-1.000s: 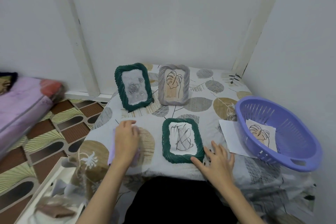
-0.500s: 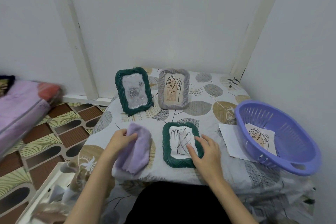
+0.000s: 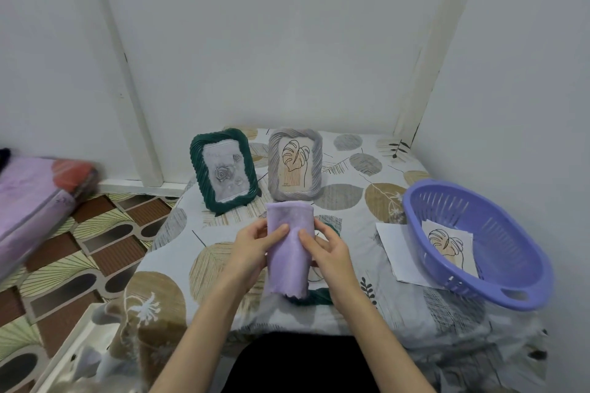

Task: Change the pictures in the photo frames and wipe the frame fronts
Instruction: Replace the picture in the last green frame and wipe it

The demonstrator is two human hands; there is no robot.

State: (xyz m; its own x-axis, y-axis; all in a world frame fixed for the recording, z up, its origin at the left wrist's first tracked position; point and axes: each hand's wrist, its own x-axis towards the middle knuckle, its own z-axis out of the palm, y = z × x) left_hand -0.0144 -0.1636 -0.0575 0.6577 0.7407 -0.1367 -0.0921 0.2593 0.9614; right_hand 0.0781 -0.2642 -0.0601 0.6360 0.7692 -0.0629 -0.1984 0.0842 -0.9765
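At the centre of the frame we hold the lilac cloth [image 3: 288, 249] upright between both hands. Our left hand [image 3: 252, 249] grips its left edge, thumb laid across the front of the cloth and the fingers curled behind it. Our right hand [image 3: 329, 254] grips the right edge the same way, thumb on the front, fingers wrapped behind. Both forearms rise from the lower edge of the frame and converge on the cloth.

Directly below the cloth and hands lies the flat green frame [image 3: 314, 295], mostly hidden; only its lower rim and a bit of its upper right corner show. Above the cloth, towards the middle of the picture, the standing green frame [image 3: 223, 171] with a rose picture leans upright, and just right of it stands the grey frame [image 3: 295, 164] with a leaf drawing; the top of the cloth overlaps the grey frame's lower edge in our view.

At the right, the purple basket [image 3: 510, 277] sits on the cloth-covered bench [image 3: 178, 252], holding a leaf print [image 3: 447, 244], with a white sheet [image 3: 397, 249] tucked under its left rim. The bench has bare room left of our hands, and its left edge drops to the patterned floor [image 3: 79, 242].
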